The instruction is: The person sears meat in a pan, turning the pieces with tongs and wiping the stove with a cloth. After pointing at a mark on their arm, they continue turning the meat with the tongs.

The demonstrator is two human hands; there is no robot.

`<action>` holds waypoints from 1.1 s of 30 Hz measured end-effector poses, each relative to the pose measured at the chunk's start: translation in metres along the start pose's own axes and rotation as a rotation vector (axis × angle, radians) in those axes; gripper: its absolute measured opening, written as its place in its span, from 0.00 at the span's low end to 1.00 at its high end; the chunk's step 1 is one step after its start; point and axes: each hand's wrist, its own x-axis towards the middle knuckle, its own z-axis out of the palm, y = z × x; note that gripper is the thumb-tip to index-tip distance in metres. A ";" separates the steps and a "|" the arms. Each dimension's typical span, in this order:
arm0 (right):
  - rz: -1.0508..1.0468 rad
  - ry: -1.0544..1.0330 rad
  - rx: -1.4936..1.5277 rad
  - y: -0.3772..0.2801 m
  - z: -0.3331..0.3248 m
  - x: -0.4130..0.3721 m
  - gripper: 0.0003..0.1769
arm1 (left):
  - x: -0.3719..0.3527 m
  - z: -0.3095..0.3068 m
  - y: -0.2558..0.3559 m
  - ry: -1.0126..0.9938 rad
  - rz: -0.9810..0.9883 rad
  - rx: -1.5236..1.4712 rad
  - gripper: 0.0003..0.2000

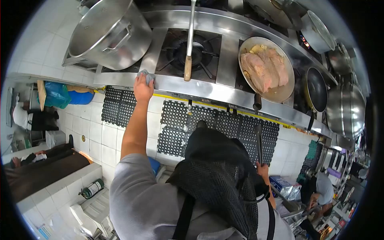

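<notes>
Cloth [149, 76] in left hand [143, 88]

The steel stove [229, 60] carries a tall pot [138, 42], a pan [279, 95] of meat [258, 73], a dark frying pan [316, 90]; a grey cloth [150, 77] lies on its front edge.

On the stove [228, 60], left to right, come a pot [116, 38], a burner [201, 56] with a utensil [189, 48] across it, a pan [278, 95] with meat [258, 73] in it and a smaller pan [317, 90], while a cloth [149, 76] lies under the left hand [143, 89] on the front edge [172, 85], above floor mats [224, 123].
</notes>
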 end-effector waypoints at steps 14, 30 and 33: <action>0.072 0.163 -0.250 0.109 0.019 -0.016 0.34 | -0.089 0.027 0.267 -0.200 0.534 -0.393 0.26; 0.276 0.143 -0.068 0.286 -0.007 -0.010 0.38 | -0.144 0.084 0.522 -0.273 0.769 -0.396 0.30; 0.421 -0.004 -0.029 0.266 -0.078 -0.017 0.33 | -0.156 0.100 0.577 -0.265 0.790 -0.405 0.31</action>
